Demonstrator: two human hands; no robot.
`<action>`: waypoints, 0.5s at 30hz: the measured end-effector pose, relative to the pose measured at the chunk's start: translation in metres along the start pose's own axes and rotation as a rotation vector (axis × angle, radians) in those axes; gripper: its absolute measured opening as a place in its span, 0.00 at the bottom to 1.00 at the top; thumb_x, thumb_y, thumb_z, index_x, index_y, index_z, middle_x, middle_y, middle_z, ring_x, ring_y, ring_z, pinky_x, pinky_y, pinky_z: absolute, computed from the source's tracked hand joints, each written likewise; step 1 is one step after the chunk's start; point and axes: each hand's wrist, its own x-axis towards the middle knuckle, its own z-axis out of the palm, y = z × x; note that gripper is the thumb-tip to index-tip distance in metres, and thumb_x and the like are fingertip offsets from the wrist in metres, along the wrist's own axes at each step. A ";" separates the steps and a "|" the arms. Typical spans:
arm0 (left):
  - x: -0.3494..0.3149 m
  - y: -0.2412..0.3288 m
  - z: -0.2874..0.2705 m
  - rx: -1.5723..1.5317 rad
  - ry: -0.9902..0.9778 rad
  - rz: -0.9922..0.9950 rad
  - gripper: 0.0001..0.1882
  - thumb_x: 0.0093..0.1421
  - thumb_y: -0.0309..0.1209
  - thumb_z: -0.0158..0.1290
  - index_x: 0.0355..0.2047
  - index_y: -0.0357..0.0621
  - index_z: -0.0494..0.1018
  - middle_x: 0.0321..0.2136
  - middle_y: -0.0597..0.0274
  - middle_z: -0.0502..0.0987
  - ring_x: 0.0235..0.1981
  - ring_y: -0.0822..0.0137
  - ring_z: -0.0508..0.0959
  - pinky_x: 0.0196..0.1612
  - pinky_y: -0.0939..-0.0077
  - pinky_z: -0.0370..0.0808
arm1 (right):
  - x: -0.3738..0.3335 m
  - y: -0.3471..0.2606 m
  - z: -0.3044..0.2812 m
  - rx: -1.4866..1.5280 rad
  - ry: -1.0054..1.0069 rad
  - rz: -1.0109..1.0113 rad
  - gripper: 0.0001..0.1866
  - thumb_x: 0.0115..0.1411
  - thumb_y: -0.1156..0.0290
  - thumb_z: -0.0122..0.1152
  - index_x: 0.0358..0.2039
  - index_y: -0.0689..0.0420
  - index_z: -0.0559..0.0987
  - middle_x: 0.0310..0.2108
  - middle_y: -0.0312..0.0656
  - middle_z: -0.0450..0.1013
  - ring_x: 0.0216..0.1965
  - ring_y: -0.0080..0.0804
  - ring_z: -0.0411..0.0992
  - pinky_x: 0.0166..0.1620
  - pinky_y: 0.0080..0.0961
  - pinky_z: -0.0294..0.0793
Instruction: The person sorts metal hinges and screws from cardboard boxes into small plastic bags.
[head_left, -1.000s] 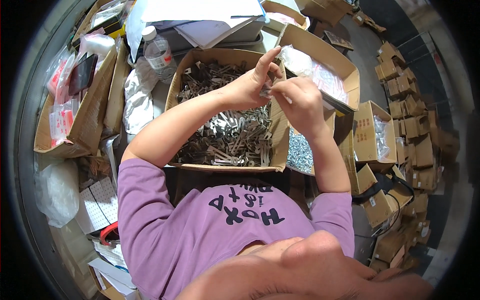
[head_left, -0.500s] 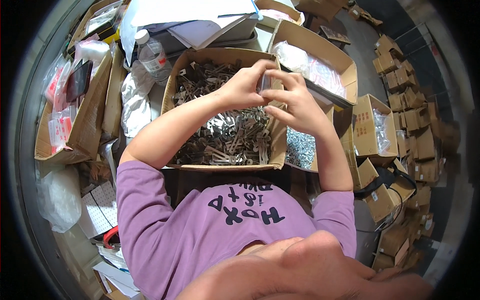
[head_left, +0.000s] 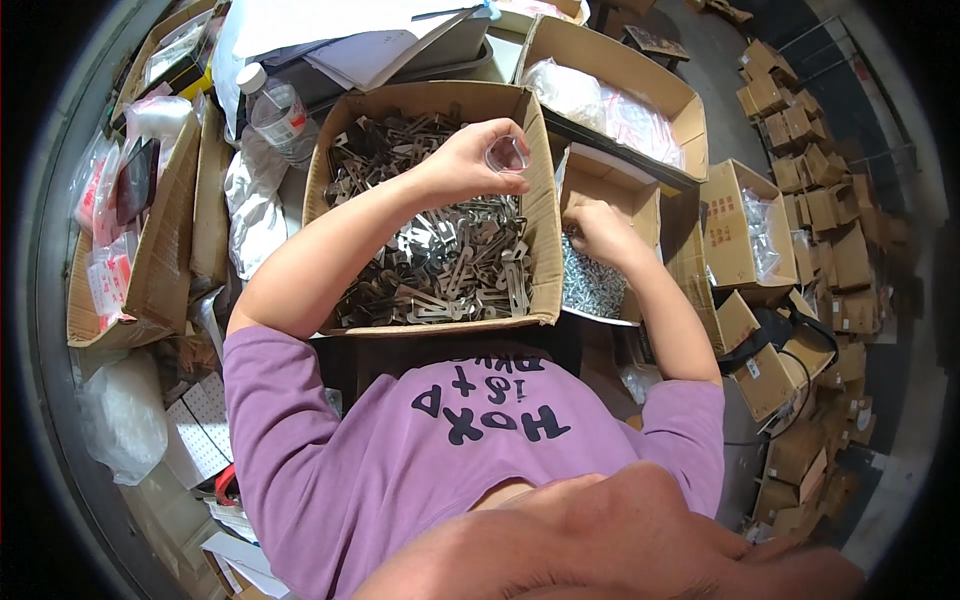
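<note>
My left hand [head_left: 468,163] is curled round a small clear plastic cup [head_left: 507,154], its round mouth facing up. It hovers over the right part of a cardboard box [head_left: 551,240] heaped with flat metal brackets [head_left: 450,265]. My right hand [head_left: 603,232] reaches into the narrower box beside it, at the far edge of a pile of small silvery screws [head_left: 592,283]. Its fingers are drawn together and point down; what they hold, if anything, is hidden.
Behind the screws stands a carton [head_left: 690,110] of clear plastic bags. A plastic bottle [head_left: 275,115] and a white cloth [head_left: 257,210] lie left of the bracket box. Farther left, a tall carton [head_left: 165,235] holds packets and a dark phone [head_left: 137,180]. Stacked cartons [head_left: 835,245] line the right.
My hands were together at the small clear cup above the bracket box. Now they are apart: the left keeps the cup, while the right has moved down and right into the screw box.
</note>
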 end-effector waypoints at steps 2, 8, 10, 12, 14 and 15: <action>0.000 0.000 0.000 0.027 -0.016 0.007 0.17 0.48 0.27 0.62 0.35 0.43 0.67 0.26 0.74 0.66 0.30 0.82 0.67 0.34 0.87 0.68 | 0.001 0.005 0.004 0.019 0.032 -0.038 0.16 0.40 0.76 0.63 0.34 0.57 0.79 0.31 0.49 0.75 0.39 0.46 0.73 0.43 0.36 0.73; -0.002 0.000 0.000 0.024 -0.043 -0.015 0.17 0.48 0.28 0.62 0.36 0.44 0.66 0.26 0.73 0.66 0.30 0.81 0.67 0.35 0.86 0.68 | 0.004 0.017 0.003 0.276 -0.102 0.062 0.10 0.40 0.78 0.60 0.27 0.62 0.76 0.23 0.49 0.73 0.28 0.41 0.73 0.33 0.31 0.72; -0.001 0.000 0.000 0.037 -0.037 -0.004 0.18 0.48 0.28 0.62 0.36 0.44 0.66 0.25 0.73 0.66 0.30 0.81 0.67 0.35 0.85 0.68 | 0.000 0.022 -0.003 0.473 -0.038 0.110 0.08 0.41 0.78 0.59 0.25 0.64 0.74 0.21 0.45 0.71 0.24 0.32 0.71 0.32 0.27 0.70; 0.000 0.000 0.000 0.047 -0.039 0.008 0.18 0.48 0.27 0.62 0.36 0.44 0.66 0.25 0.73 0.66 0.30 0.80 0.67 0.35 0.85 0.68 | -0.002 0.030 -0.005 0.850 -0.042 0.144 0.05 0.45 0.81 0.58 0.25 0.63 0.71 0.21 0.36 0.69 0.24 0.20 0.67 0.30 0.21 0.69; 0.000 -0.001 0.000 0.019 -0.056 -0.003 0.18 0.48 0.27 0.62 0.36 0.43 0.66 0.25 0.73 0.66 0.30 0.80 0.68 0.35 0.84 0.69 | -0.004 0.034 -0.014 1.128 -0.066 0.146 0.05 0.49 0.82 0.56 0.27 0.60 0.71 0.24 0.30 0.68 0.27 0.15 0.66 0.31 0.14 0.68; 0.000 -0.001 0.001 0.017 -0.051 -0.004 0.18 0.48 0.27 0.62 0.36 0.43 0.66 0.25 0.73 0.66 0.30 0.80 0.68 0.35 0.84 0.69 | -0.004 0.031 -0.019 1.222 -0.031 0.105 0.07 0.49 0.81 0.59 0.30 0.59 0.72 0.27 0.30 0.69 0.29 0.15 0.67 0.34 0.13 0.68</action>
